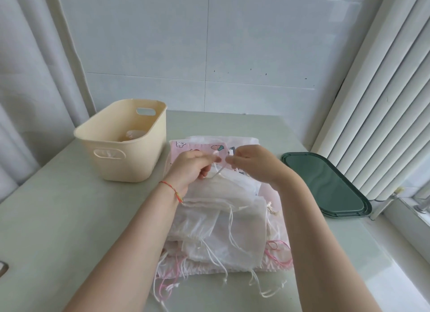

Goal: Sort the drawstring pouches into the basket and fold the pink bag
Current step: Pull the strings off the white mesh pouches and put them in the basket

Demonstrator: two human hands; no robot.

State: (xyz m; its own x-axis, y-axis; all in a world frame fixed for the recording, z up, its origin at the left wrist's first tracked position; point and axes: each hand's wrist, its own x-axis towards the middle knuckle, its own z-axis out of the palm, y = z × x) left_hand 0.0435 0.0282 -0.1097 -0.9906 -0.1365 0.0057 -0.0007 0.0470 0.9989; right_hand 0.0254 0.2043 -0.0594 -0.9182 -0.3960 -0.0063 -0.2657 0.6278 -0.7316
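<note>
Nearest you, below both wrists, the pile of drawstring pouches (221, 221) lies largely unsorted: sheer, off-white organza-like sacks, flat and limp, stacked loosely with their thin white cords (230, 230) trailing toward you over the pale green table (58, 218). Under them lies the pink bag (179, 146), soft printed cloth with a strawberry and a rabbit motif; its gathered edge and pink strings (279, 249) show beneath your right forearm, its far edge beyond your fingertips. It lies spread out and buried, so I judge the folding not begun.

Your left hand (193, 169), a red thread bracelet (171, 188) at its wrist, has its fingers curled and pinches the top of a pouch (218, 159) or its ribbon. Your right hand (253, 163) meets it fingertip to fingertip, pinching the same small piece. Whether you hold the cord or the fabric itself is too fine to tell.

Left of your left hand stands the basket (130, 163), cream plastic, smooth, oval with cut-out handles. Something translucent lies at its bottom, probably one or a few pouches, so sorting looks barely started.

Right of your right hand lies a dark green tray (363, 204), shallow, glossy and round-cornered. Beyond everything, a white tiled wall (232, 44) and ribbed white blinds (384, 90)
</note>
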